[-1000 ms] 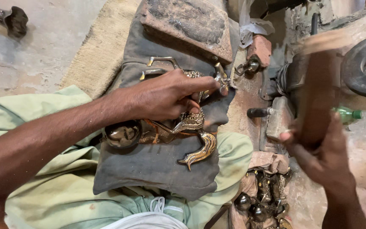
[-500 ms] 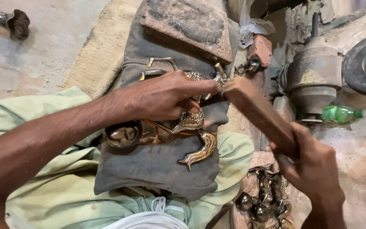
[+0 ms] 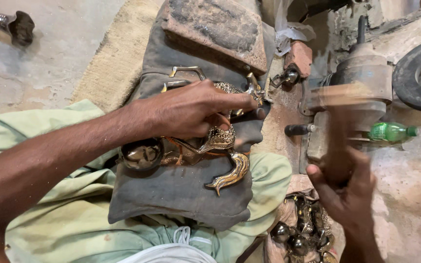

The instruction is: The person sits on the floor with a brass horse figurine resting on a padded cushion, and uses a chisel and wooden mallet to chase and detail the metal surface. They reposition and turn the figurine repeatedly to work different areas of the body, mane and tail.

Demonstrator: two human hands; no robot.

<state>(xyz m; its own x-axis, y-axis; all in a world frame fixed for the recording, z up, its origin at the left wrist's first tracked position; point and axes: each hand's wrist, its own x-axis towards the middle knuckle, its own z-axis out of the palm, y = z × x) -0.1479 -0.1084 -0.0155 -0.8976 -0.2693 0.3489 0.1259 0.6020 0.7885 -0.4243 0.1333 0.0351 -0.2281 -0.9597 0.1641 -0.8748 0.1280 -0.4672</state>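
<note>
Head view: left hand (image 3: 191, 114) flat on brass figure (image 3: 210, 146), right hand (image 3: 344, 182) (blurred) fisted, grip around raised wooden block (image 3: 339, 97).

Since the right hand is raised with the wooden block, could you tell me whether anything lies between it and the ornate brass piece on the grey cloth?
Nothing visible does. The right hand holds the blurred wooden block apart from the ornate brass piece, which the left hand pins on the grey cloth.

Ornate brass casting (image 3: 210, 146) flat on dark cloth; wooden block (image 3: 339, 126) upright, blurred.
</note>
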